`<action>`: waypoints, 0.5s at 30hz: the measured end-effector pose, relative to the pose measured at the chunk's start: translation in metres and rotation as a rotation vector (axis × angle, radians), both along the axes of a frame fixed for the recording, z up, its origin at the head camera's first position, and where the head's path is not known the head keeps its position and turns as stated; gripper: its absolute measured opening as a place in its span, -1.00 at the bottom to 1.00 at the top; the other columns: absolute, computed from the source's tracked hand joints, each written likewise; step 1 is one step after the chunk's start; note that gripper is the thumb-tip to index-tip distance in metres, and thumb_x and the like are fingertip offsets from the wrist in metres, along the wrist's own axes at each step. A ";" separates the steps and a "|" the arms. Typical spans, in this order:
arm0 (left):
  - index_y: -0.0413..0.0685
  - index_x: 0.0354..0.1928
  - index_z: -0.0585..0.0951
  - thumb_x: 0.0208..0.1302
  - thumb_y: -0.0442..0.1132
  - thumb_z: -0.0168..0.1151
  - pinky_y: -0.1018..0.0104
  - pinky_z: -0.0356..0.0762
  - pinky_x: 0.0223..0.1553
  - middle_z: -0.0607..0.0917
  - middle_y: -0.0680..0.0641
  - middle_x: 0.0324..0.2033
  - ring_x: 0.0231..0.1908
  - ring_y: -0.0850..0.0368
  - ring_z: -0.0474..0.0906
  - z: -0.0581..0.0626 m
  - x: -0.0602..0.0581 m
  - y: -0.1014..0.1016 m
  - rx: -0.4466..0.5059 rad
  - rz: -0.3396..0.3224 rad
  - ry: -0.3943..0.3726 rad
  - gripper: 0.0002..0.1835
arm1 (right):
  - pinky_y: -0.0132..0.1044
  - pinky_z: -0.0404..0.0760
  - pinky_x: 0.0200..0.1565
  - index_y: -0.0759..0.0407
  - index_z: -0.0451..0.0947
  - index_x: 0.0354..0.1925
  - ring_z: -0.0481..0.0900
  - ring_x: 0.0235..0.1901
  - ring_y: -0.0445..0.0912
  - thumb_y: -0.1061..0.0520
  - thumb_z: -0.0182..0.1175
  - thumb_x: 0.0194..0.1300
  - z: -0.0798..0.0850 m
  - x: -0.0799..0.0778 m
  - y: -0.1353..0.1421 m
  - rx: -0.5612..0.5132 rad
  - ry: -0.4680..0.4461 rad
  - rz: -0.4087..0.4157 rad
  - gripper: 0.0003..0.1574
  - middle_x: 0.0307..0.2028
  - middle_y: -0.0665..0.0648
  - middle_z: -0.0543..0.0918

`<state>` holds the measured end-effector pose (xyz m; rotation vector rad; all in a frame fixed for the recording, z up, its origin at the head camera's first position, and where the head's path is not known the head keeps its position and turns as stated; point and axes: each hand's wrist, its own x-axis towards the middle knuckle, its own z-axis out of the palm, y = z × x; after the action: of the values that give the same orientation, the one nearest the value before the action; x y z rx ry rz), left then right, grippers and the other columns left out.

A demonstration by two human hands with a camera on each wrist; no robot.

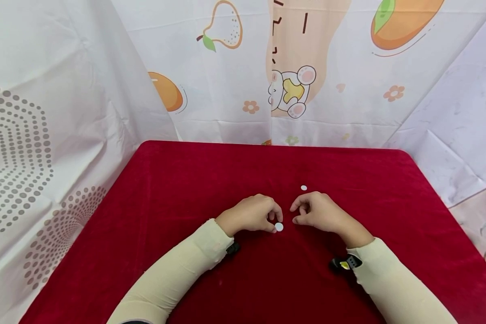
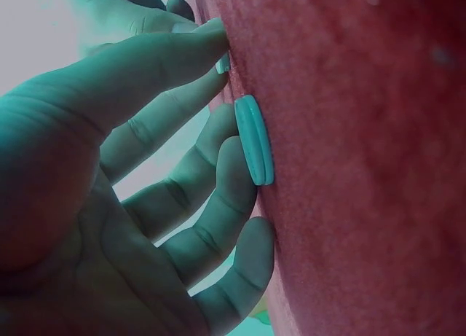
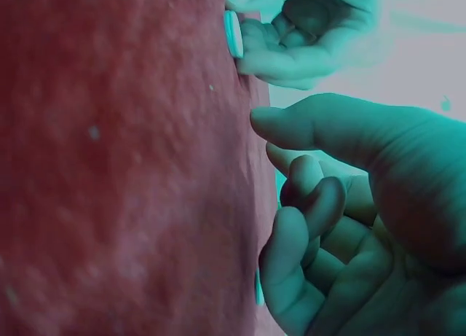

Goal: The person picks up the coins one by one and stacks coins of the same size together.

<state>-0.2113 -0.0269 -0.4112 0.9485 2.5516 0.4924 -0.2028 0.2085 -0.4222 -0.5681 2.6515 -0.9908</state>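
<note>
A small white disc (image 1: 279, 227) lies flat on the red cloth, between the thumb and index fingertip of my left hand (image 1: 254, 213), which pinches it at its edges. Edge-on in the left wrist view, the disc (image 2: 253, 141) shows a groove along its rim. My right hand (image 1: 320, 211) hovers just to the right, fingers loosely bent, holding nothing; its thumb and index finger stand apart. Beyond the right hand lies a second white disc (image 1: 303, 187). In the right wrist view, the first disc (image 3: 233, 34) sits at the left hand's fingertips.
The table is covered by a red velvety cloth (image 1: 210, 180). White printed curtains (image 1: 222, 90) hang behind the table and along both sides. A dark wrist device (image 1: 342, 263) sits under the right cuff, and another (image 1: 232, 248) under the left.
</note>
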 end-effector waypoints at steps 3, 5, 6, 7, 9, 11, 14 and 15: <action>0.36 -0.22 0.78 0.19 -0.12 0.56 0.38 0.52 -0.34 0.67 0.17 -0.33 -0.33 0.28 0.53 0.000 0.000 0.000 0.004 -0.003 0.005 -0.83 | -0.33 0.49 -0.45 0.04 0.74 -0.23 0.45 -0.61 -0.18 0.17 0.53 0.15 0.001 -0.001 0.003 0.006 -0.004 -0.016 -0.80 -0.63 -0.03 0.52; 0.36 -0.24 0.78 0.19 -0.12 0.56 0.38 0.52 -0.35 0.66 0.17 -0.34 -0.34 0.28 0.53 0.000 0.000 0.000 0.008 -0.001 0.003 -0.84 | -0.32 0.50 -0.45 0.04 0.73 -0.22 0.45 -0.61 -0.17 0.16 0.53 0.16 0.002 -0.002 0.005 0.010 -0.010 -0.022 -0.79 -0.62 -0.03 0.53; 0.36 -0.25 0.77 0.19 -0.11 0.56 0.38 0.52 -0.35 0.66 0.17 -0.35 -0.34 0.28 0.53 0.000 0.000 -0.001 0.009 -0.001 0.005 -0.85 | -0.31 0.50 -0.45 0.04 0.73 -0.22 0.46 -0.61 -0.17 0.16 0.53 0.16 0.002 -0.003 0.006 0.012 -0.010 -0.023 -0.79 -0.62 -0.03 0.53; 0.37 -0.26 0.77 0.19 -0.11 0.56 0.38 0.52 -0.35 0.66 0.17 -0.35 -0.34 0.28 0.53 -0.001 0.000 -0.001 0.010 -0.001 0.006 -0.85 | -0.32 0.50 -0.45 0.03 0.73 -0.21 0.46 -0.61 -0.17 0.16 0.53 0.16 0.002 -0.004 0.007 0.014 -0.013 -0.028 -0.79 -0.62 -0.03 0.53; 0.37 -0.27 0.76 0.19 -0.11 0.56 0.38 0.52 -0.35 0.65 0.18 -0.36 -0.34 0.29 0.53 -0.001 0.000 -0.001 0.011 0.000 0.006 -0.86 | -0.31 0.51 -0.45 0.04 0.73 -0.21 0.46 -0.60 -0.16 0.16 0.53 0.16 0.002 -0.004 0.008 0.014 -0.015 -0.030 -0.79 -0.62 -0.02 0.53; 0.37 -0.28 0.76 0.19 -0.10 0.56 0.39 0.52 -0.34 0.64 0.19 -0.37 -0.34 0.29 0.53 -0.002 -0.001 -0.001 0.010 0.004 0.002 -0.86 | -0.30 0.51 -0.45 0.05 0.73 -0.21 0.46 -0.61 -0.15 0.16 0.52 0.16 0.002 -0.005 0.010 0.012 -0.013 -0.033 -0.79 -0.62 -0.02 0.53; 0.38 -0.29 0.76 0.19 -0.11 0.56 0.39 0.52 -0.34 0.65 0.19 -0.37 -0.34 0.29 0.53 -0.002 -0.001 -0.001 0.011 0.003 0.005 -0.86 | -0.29 0.50 -0.44 0.06 0.73 -0.22 0.45 -0.61 -0.15 0.16 0.52 0.16 0.003 -0.006 0.013 0.016 -0.008 -0.047 -0.80 -0.63 -0.01 0.52; 0.38 -0.29 0.76 0.19 -0.11 0.56 0.38 0.52 -0.34 0.65 0.19 -0.37 -0.34 0.29 0.53 -0.002 -0.001 -0.001 0.013 0.003 0.004 -0.86 | -0.29 0.50 -0.43 0.06 0.73 -0.22 0.44 -0.61 -0.15 0.16 0.52 0.16 0.003 -0.006 0.015 0.020 -0.005 -0.054 -0.80 -0.63 -0.01 0.52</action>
<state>-0.2119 -0.0275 -0.4127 0.9518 2.5565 0.5089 -0.2088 0.2232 -0.4191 -0.4922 2.6822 -0.9779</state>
